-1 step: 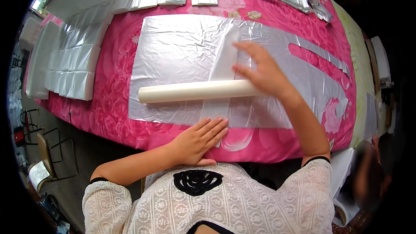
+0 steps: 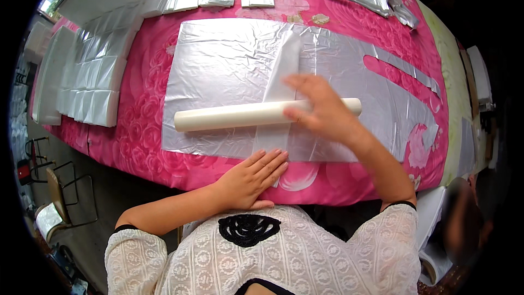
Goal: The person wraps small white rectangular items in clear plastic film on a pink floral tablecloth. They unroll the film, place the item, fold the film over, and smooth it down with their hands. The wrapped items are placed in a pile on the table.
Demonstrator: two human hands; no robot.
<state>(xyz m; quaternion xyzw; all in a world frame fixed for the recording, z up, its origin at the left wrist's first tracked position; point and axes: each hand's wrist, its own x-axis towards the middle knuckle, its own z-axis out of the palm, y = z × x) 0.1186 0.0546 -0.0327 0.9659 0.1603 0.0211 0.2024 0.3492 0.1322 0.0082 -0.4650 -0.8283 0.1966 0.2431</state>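
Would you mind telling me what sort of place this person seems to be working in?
Probably a small home workshop or hand-packing spot, not a factory line. A table under a pink floral cloth carries a large silvery plastic sheet, a cream roll and rows of folded silver pieces; metal-framed chairs stand beside it.

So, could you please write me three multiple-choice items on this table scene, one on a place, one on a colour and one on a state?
1. Where does the cream roll lie?
A. Across the silver sheet
B. On the floor
C. On the stacks of folded pieces

2. What colour is the tablecloth?
A. Blue
B. Pink with flowers
C. Plain white

3. How is the left hand held?
A. Clenched in a fist
B. Lifted off the table
C. Flat, fingers spread

Answers:
1 A: the roll crosses the silver sheet from side to side.
2 B: rose patterns show around the sheet.
3 C: its palm presses the sheet's near edge, while the right hand rests on the roll.
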